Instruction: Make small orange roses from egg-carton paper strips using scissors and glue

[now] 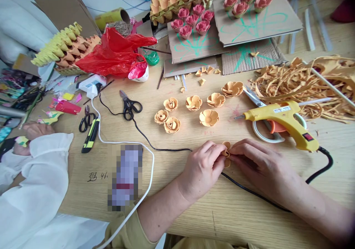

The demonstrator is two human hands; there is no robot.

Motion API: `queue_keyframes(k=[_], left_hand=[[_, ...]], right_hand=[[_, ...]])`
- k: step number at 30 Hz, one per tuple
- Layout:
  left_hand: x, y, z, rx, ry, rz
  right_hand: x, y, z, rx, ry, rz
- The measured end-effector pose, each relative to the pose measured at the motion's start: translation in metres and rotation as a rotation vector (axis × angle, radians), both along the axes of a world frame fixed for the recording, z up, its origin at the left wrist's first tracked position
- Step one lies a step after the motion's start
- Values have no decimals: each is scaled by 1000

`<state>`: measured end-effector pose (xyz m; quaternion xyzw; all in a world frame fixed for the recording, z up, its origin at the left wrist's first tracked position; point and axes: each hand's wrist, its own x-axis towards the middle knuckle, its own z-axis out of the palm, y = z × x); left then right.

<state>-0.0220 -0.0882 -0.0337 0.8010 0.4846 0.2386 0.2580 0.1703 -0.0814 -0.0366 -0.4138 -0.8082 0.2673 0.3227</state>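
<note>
A: Who holds what above the surface (238,219)?

B: A person's left hand (203,166) pinches a small tan flower (226,153), its grip narrow, while the right hand (256,164) pinches the same piece from the right, its grip just as narrow.

A: And where is the flower?

B: Near, right of centre, between both sets of fingertips, with petals showing at its far and near edges. A black cord (172,149) passes under the hands.

A: What lies beyond?

B: Three tight roses (172,125) sit left of four open blossoms (209,118). At right, a yellow glue gun (264,113) points its nozzle left, near a heap of tan scraps (294,82). Farther off, pink flowers (191,20) stand on cardboard (177,51).

A: At left?

B: Black scissors (128,108) lie left of the roses; at far left, a white-sleeved co-worker's hand (39,130) is well apart from the pair.
</note>
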Motion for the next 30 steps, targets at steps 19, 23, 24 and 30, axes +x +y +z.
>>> queue_keyframes(k=[19, 23, 24, 30], left_hand=[[-3, 3, 4, -11, 56, -89], [-4, 4, 4, -25, 38, -94], [-4, 4, 4, -32, 30, -94], [-4, 7, 3, -40, -17, -64]], right_hand=[[-1, 0, -3, 35, -21, -13], [-1, 0, -4, 40, -27, -15], [-1, 0, -3, 38, -28, -16], [1, 0, -1, 33, -2, 5]])
